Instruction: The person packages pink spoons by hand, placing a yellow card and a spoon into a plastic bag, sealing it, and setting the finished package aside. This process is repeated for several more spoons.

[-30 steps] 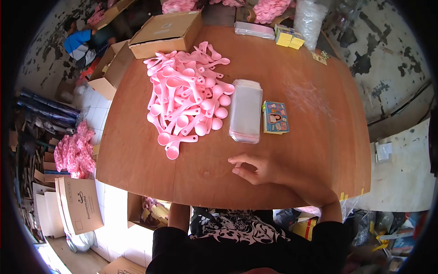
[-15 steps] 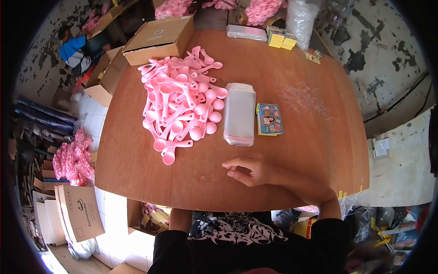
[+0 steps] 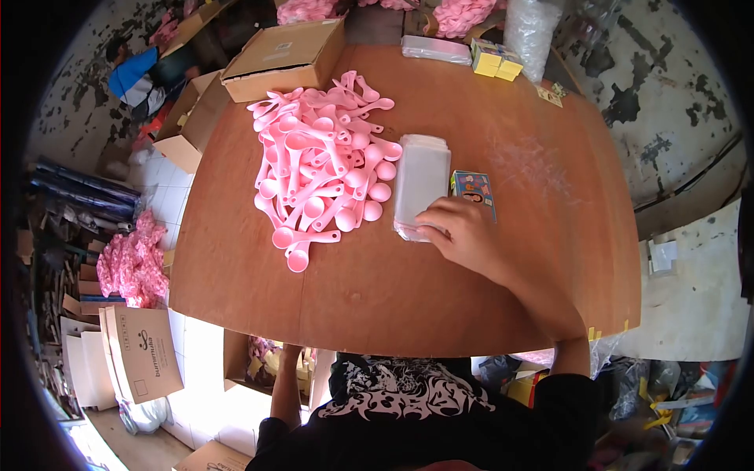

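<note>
Clear bags in a flat stack (image 3: 422, 177) lie mid-table in the head view, between a heap of pink plastic scoops (image 3: 322, 165) and a small printed box (image 3: 473, 188), which sits just beside them. The right hand (image 3: 463, 235) rests on the stack's near end, fingers (image 3: 434, 213) bent down onto the top bag. Whether they pinch it is hard to tell from this angle. The left forearm (image 3: 287, 385) hangs below the wooden table (image 3: 353, 290), its hand hidden. A cardboard box (image 3: 287, 51) and yellow packets (image 3: 496, 61) sit at the far edge.
</note>
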Motion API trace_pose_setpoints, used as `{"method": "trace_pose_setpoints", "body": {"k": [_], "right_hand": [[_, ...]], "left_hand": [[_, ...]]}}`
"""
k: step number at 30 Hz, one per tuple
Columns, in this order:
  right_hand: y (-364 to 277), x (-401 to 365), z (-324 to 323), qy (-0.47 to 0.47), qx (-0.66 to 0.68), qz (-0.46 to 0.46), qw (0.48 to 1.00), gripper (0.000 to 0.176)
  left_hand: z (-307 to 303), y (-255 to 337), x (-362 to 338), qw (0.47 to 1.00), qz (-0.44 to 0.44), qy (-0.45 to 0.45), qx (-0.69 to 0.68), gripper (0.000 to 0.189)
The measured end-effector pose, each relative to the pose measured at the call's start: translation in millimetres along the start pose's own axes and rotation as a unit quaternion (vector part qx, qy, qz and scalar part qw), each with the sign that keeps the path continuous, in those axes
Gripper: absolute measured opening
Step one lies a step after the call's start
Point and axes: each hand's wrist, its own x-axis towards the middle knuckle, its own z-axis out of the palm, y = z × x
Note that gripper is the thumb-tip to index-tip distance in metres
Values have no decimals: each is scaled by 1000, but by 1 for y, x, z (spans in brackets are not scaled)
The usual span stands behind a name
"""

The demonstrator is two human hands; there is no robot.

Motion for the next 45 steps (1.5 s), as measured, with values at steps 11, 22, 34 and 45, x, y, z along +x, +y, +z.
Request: {"method": "trace_pose_setpoints", "body": {"k": [11, 22, 34, 45], "right_hand": [[36, 14, 6, -156, -71, 21, 985, 6], [32, 16, -8, -140, -39, -13, 989, 8], [22, 24, -47, -72, 69, 41, 994, 9], [42, 0, -65, -213, -170, 129, 953, 34]], "left_hand": [[-239, 273, -7, 846, 153, -491, -141, 22], [-226, 382, 181, 897, 425, -121, 14, 40], [-162, 374, 241, 875, 425, -180, -145, 11], [-159, 375, 241, 891, 235, -155, -356, 20]]}}
